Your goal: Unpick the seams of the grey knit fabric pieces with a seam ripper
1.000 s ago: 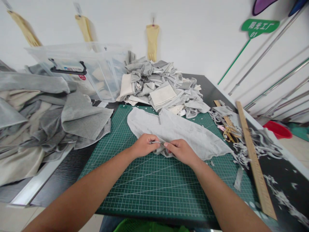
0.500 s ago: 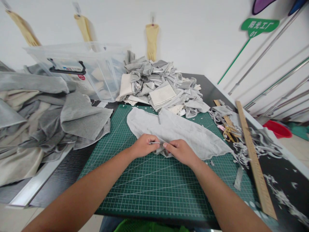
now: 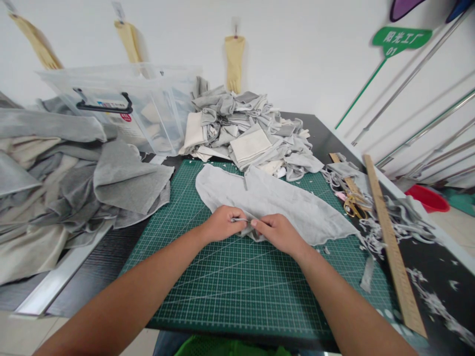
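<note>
pinching the cloth [image 3: 274, 202] edge on the mat [image 3: 230, 291], your left hand [image 3: 221, 223] and right hand [image 3: 279, 232] grip closed; cloth uncut, scissors [image 3: 352, 205] untouched.

clear plastic bin [image 3: 122, 106] upper left, grey fabric heap [image 3: 63, 178] at left edge. folded cloth pile [image 3: 252, 133] top centre. wooden ruler [image 3: 393, 247] and gold scissors [image 3: 352, 205] on the right, among fabric scraps [image 3: 404, 222]. red basin [image 3: 426, 198] far right. green sign [image 3: 401, 39] upper right, yellow gloves [image 3: 233, 62] on wall.
</note>
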The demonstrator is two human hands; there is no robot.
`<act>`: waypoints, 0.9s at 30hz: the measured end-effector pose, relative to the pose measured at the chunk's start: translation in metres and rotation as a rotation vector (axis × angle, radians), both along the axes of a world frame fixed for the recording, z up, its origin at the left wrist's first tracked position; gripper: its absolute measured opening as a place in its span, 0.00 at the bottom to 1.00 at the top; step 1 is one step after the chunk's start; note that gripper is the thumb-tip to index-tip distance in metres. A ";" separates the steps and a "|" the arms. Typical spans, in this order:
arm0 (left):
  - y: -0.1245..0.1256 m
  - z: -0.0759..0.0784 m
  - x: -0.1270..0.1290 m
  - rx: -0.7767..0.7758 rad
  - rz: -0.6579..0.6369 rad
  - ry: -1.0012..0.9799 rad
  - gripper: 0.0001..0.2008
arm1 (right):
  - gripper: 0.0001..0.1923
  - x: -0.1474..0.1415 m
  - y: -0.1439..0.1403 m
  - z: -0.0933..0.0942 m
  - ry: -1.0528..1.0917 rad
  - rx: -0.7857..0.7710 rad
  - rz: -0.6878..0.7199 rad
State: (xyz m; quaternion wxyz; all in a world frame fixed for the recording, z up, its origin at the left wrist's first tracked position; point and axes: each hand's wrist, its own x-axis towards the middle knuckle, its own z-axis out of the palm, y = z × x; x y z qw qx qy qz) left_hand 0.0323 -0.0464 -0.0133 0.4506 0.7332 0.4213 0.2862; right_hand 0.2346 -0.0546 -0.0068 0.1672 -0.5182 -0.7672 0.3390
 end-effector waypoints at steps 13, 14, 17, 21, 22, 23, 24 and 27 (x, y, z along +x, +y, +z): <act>0.000 0.001 0.002 0.041 -0.006 0.056 0.08 | 0.30 -0.001 0.000 0.000 0.005 -0.008 0.003; 0.000 0.001 0.002 0.048 -0.009 0.069 0.08 | 0.30 -0.001 0.000 0.000 0.002 -0.007 0.004; 0.001 0.001 0.001 0.064 -0.024 0.093 0.08 | 0.30 -0.001 0.000 0.000 -0.006 -0.001 0.012; 0.001 0.002 0.001 0.064 -0.051 0.094 0.08 | 0.30 0.000 0.000 0.001 -0.011 0.007 0.017; 0.001 0.002 0.001 0.061 -0.053 0.095 0.08 | 0.30 0.000 -0.001 0.001 -0.012 0.004 0.016; 0.001 0.002 0.001 0.059 -0.055 0.097 0.08 | 0.30 0.000 -0.001 0.001 -0.012 0.000 0.012; 0.000 0.002 0.001 0.059 -0.057 0.099 0.08 | 0.29 -0.001 0.000 0.001 -0.012 -0.004 0.009; -0.001 0.002 0.002 0.071 -0.063 0.102 0.08 | 0.29 -0.001 0.000 0.000 -0.007 -0.004 0.006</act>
